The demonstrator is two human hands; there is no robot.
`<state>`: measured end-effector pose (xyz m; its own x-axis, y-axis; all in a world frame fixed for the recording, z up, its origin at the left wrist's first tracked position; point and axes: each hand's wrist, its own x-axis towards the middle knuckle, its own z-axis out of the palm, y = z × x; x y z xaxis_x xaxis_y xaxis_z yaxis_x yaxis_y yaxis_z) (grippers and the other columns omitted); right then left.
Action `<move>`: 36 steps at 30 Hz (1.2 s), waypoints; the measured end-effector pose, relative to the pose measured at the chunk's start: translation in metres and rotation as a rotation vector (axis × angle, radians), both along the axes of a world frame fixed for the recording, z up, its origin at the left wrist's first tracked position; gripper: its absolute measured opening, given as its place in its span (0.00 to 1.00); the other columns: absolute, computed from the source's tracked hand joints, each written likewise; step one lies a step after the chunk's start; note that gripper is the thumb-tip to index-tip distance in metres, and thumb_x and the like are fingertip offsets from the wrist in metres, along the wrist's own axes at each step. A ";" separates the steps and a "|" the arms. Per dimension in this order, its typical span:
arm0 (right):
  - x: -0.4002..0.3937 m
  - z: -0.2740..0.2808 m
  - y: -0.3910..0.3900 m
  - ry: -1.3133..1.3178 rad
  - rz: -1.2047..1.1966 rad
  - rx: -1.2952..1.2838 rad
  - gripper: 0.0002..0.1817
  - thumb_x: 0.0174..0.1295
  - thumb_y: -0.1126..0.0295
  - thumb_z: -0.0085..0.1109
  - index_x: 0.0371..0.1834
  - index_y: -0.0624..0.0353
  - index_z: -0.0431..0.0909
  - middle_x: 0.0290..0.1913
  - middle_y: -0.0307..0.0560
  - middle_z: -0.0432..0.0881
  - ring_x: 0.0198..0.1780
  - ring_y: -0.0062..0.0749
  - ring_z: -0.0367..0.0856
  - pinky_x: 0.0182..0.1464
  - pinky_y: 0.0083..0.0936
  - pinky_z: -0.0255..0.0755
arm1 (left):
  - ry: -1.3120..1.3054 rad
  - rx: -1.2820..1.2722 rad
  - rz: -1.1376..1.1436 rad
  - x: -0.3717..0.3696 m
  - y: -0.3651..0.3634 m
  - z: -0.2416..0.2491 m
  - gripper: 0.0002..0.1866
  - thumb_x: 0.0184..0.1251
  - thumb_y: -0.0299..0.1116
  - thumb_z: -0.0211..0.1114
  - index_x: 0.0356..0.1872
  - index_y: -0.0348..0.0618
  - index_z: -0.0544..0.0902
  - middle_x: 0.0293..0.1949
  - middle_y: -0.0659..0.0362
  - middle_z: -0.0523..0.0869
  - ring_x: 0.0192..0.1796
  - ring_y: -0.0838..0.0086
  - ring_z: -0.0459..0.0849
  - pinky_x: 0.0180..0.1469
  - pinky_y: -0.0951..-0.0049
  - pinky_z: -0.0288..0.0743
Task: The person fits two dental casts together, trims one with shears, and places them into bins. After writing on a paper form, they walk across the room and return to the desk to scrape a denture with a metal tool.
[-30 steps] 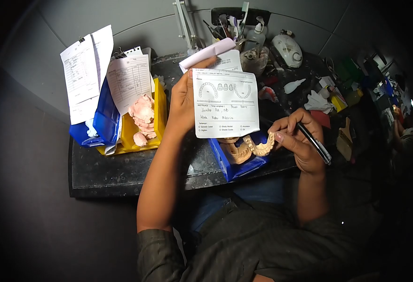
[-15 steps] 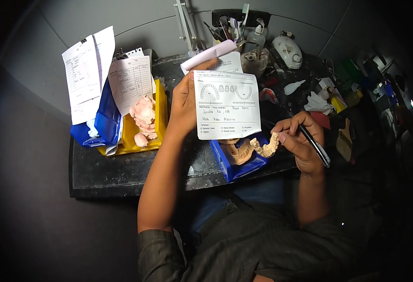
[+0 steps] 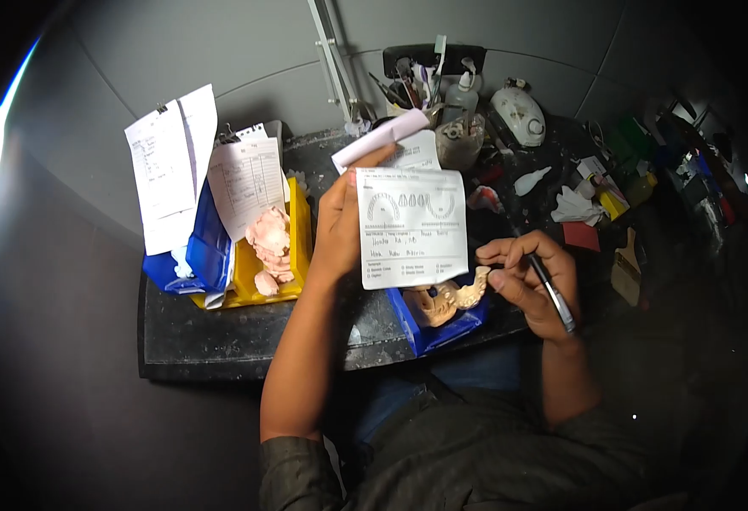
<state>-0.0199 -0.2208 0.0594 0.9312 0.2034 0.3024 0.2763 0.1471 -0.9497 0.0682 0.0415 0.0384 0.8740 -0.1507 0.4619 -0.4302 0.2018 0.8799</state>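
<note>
My left hand (image 3: 344, 223) is closed on a stack of paper forms, holding up a printed dental order slip (image 3: 413, 230) with tooth diagrams and handwriting. A curled sheet (image 3: 381, 140) is folded back over its top. My right hand (image 3: 537, 281) has a black pen (image 3: 551, 294) gripped between its fingers. At its thumb and index tips is a beige dental cast (image 3: 471, 292), arch-shaped with teeth, overlapping the small blue bin (image 3: 425, 339). Inside that bin lies another beige cast (image 3: 432, 310), partly hidden by the slip.
To the left, a yellow bin (image 3: 299, 255) holds pink casts (image 3: 270, 238), beside another blue bin (image 3: 208, 234) with clipped papers. Brushes, a bottle (image 3: 460, 98) and a white rounded device (image 3: 517, 117) stand at the back. Crumpled tissue (image 3: 577, 204) lies right.
The view has shifted, so everything sits lower and slightly right. My right hand has moved left relative to the blue bin, with the cast now farther over it. My left hand still holds the slip.
</note>
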 end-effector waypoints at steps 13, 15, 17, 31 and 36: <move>0.000 -0.017 -0.043 -0.069 -0.203 -0.264 0.11 0.62 0.78 0.70 0.44 0.63 0.77 0.51 0.54 0.85 0.49 0.27 0.86 0.54 0.24 0.79 | -0.144 0.058 0.024 -0.002 -0.003 0.008 0.30 0.78 0.44 0.44 0.68 0.29 0.76 0.68 0.45 0.78 0.72 0.61 0.71 0.76 0.67 0.55; 0.001 -0.021 -0.048 -0.047 -0.237 -0.314 0.14 0.62 0.79 0.70 0.48 0.63 0.77 0.51 0.52 0.86 0.49 0.27 0.86 0.54 0.24 0.79 | -0.068 0.043 0.025 -0.004 -0.004 0.012 0.33 0.60 0.32 0.53 0.68 0.29 0.76 0.68 0.46 0.78 0.73 0.62 0.71 0.76 0.67 0.57; 0.006 -0.038 -0.054 -0.057 -0.305 -0.383 0.24 0.60 0.80 0.70 0.60 0.62 0.75 0.50 0.48 0.86 0.46 0.24 0.85 0.49 0.22 0.78 | -0.104 0.082 0.034 0.000 0.000 0.010 0.41 0.44 0.27 0.51 0.69 0.30 0.76 0.68 0.46 0.78 0.70 0.64 0.74 0.70 0.72 0.65; 0.026 -0.070 -0.068 -0.245 -0.526 -0.730 0.18 0.58 0.77 0.64 0.53 0.63 0.80 0.39 0.53 0.80 0.39 0.44 0.83 0.41 0.35 0.79 | 0.108 0.060 0.290 -0.005 -0.014 -0.009 0.30 0.66 0.19 0.67 0.71 0.34 0.73 0.71 0.46 0.75 0.74 0.60 0.71 0.77 0.62 0.57; 0.034 -0.070 -0.073 -0.240 -0.560 -0.719 0.16 0.57 0.76 0.65 0.49 0.66 0.78 0.41 0.55 0.81 0.39 0.45 0.83 0.41 0.34 0.79 | 0.088 0.288 0.340 -0.017 -0.020 0.025 0.26 0.70 0.17 0.64 0.69 0.30 0.72 0.69 0.44 0.77 0.72 0.60 0.75 0.76 0.62 0.63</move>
<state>0.0140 -0.2941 -0.0110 0.8788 -0.0428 0.4752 0.3296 -0.6656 -0.6695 0.0515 0.0214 0.0631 0.9302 0.0399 0.3649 -0.3507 -0.1965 0.9156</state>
